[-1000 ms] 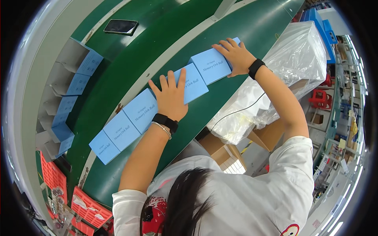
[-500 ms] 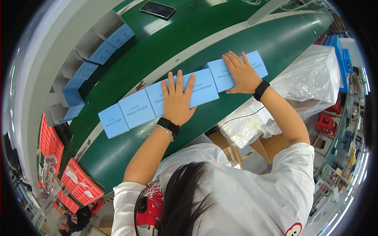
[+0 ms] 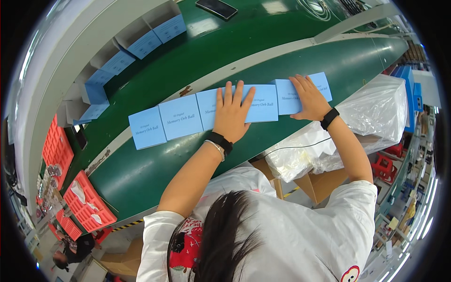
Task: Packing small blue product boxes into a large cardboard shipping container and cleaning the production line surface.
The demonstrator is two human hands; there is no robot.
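A row of light blue printed cardboard boxes [image 3: 180, 117] lies along the green table, side by side. My left hand [image 3: 233, 113] rests flat across the boxes in the middle of the row, fingers spread. Over at the right end, my right hand [image 3: 310, 99] lies on top of the last boxes, its fingers stretched out and its thumb at their near edge. Parts of the boxes' tops are hidden under both hands. The leftmost box [image 3: 147, 128] has no hand on it.
Open blue boxes [image 3: 144, 44] stand in a curve at the far left. A phone [image 3: 216, 8] lies on the far green surface. Red plastic baskets [image 3: 88, 201] are at the lower left. At the right are plastic-wrapped goods [image 3: 376, 103] and an open carton [image 3: 324, 181].
The view has shifted and turned slightly, so the row sits further right and looks more level. Both hands stay on the boxes, and the step between the right-end boxes and the others looks smaller.
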